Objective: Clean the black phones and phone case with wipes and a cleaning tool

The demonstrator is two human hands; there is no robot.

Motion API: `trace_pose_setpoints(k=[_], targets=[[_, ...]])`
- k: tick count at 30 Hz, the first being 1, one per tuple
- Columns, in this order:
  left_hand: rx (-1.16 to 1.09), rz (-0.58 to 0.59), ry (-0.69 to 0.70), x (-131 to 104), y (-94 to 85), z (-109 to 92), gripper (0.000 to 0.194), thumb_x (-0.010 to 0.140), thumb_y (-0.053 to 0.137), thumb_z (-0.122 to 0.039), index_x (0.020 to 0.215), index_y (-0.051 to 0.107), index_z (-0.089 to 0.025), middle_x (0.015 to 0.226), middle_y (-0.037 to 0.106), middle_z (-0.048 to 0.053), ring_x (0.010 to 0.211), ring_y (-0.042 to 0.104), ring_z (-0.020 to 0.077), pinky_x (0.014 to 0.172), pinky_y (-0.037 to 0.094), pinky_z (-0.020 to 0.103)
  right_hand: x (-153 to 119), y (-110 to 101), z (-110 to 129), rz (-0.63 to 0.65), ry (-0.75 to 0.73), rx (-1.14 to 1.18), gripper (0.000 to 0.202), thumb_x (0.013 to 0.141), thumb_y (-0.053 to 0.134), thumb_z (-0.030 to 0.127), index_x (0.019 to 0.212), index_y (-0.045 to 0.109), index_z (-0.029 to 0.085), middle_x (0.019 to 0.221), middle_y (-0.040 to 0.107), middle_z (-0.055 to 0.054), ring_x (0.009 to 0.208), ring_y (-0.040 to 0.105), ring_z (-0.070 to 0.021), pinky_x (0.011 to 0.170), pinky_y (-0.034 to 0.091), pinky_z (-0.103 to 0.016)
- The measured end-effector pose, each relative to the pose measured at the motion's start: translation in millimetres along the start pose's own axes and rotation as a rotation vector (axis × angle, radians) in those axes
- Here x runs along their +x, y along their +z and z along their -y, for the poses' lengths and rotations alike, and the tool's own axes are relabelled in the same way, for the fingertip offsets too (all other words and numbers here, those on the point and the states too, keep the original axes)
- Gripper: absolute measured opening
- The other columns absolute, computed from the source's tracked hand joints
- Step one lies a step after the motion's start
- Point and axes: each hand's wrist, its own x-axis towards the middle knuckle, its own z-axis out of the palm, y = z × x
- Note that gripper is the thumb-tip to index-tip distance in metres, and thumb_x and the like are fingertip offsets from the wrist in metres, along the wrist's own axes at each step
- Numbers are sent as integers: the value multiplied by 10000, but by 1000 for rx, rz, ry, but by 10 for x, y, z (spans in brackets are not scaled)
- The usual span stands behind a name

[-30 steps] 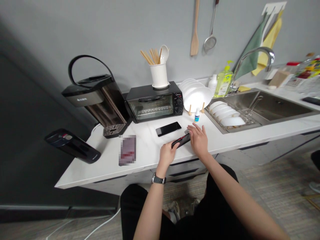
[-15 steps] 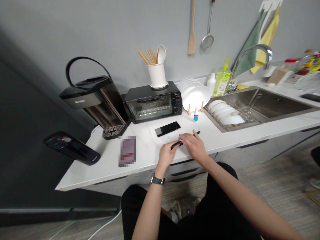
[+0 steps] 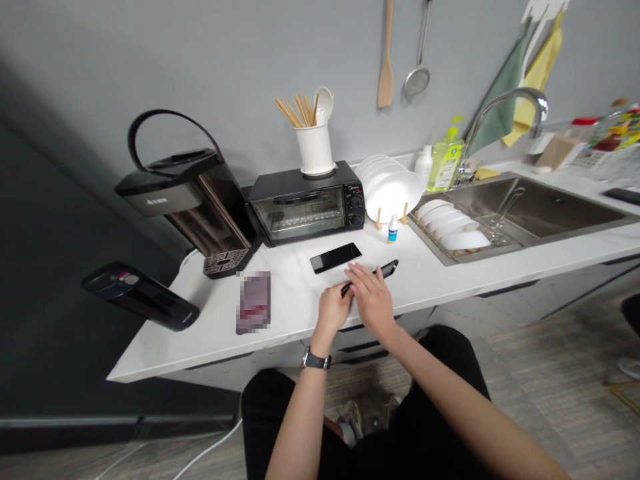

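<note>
head view: kitchen surface (image 3: pixel 290 303), white with faint grey veining, straight front edge.

item: black bar (image 3: pixel 387 269), slim, hard-looking, at the surface's front edge, right of its middle; much of it covered, its kind unclear. whether it touches the surface cannot be told.

left hand (image 3: pixel 334 310): fingers curled and closed on the bar's near end. watch (image 3: pixel 316 360), dark band, at the wrist.

right hand (image 3: pixel 371 300): laid across the bar's middle, fingers nearly straight, tips beside the left hand; whether they grip cannot be told.

phone (image 3: pixel 336 257): flat glossy black rectangle, just behind the hands, farther from the front edge.

bottle (image 3: pixel 393 231): small, white, blue label, upright, behind the bar's far end.

oblong (image 3: pixel 254 302): purplish grey with a red band, pixelated, texture hidden; near the front edge, left of the hands.

flask (image 3: pixel 145 297): smooth dark cylinder, at the surface's left edge.

oven (image 3: pixel 305 210): black box, glass door, toward the back edge; white ribbed cup (image 3: pixel 315 151) of thin sticks on top.

plates (image 3: pixel 393 195): round, white, glossy, ranked on edge between wooden pegs, right of the oven.

sink (image 3: pixel 555 207): brushed metal, set into the surface's right part.
</note>
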Motion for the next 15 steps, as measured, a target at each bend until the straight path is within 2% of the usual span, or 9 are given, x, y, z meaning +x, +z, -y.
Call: trace_pose_setpoints(k=[3,5,9,12,15], targets=[[65,14,-31,-6,-11,19,313,962,503,-177,978,806,-99,945,809,198,790,750,283,722,532,336,-1,101,193,52,-88,35,447,1096,374,204,1504,556,217,1518,605,-89,1434,531,-237,1254,316,-520],[63,16,-30,-6,-17,23,306,947,504,-156,950,805,-106,938,811,188,784,745,273,713,523,324,14,80,143,86,-150,24,447,1099,382,208,1516,544,219,1499,623,-83,1411,553,-231,1267,298,-501],[0,11,-15,-3,-17,4,301,1000,532,-269,996,815,-164,976,826,115,846,755,253,760,529,300,63,-110,-253,111,-196,-55,421,1113,385,264,1489,568,215,1398,697,-99,1307,632,-232,1289,248,-513],[-98,3,0,0,-9,-10,306,1017,568,-368,1152,799,-221,1099,822,67,957,761,252,821,540,295,105,-263,-624,59,-153,-123,395,1115,396,310,1418,627,204,1269,757,-104,1214,683,-237,1270,286,-520],[-78,1,-27,6,-6,-19,308,1018,578,-376,1160,801,-218,1084,824,64,951,761,264,811,541,303,143,-354,-921,12,-117,-162,376,1113,410,309,1373,653,187,1249,765,-109,1226,682,-249,1250,316,-530]])
